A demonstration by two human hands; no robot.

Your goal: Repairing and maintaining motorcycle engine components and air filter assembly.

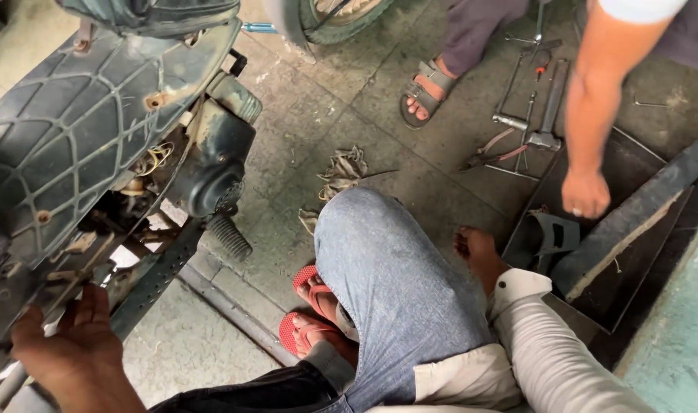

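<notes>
1. The left hand (73, 348), at the lower left of the frame, is pressing with fingers spread against the underside of the scooter (81, 145). The scooter is lying tilted there, so its ribbed black footboard and engine parts are facing the camera.
2. The right hand (479, 252), at the centre right, is resting beside the bent knee in grey jeans. Its fingers are curled, and I cannot tell if it is holding anything.
3. One co-worker's hand (586, 193) is reaching down to the dark metal tray (632, 172) at the right, just beside a black plastic part (551, 233).
4. Several hand tools (528, 126), at least four, are lying together on the floor near the tray, probably to be in reach.
5. Two red sandals (307, 306) are showing at the lower centre, and one grey sandal (425, 92) at the top.
6. One crumpled rag (343, 172) is lying on the floor in the middle.
</notes>
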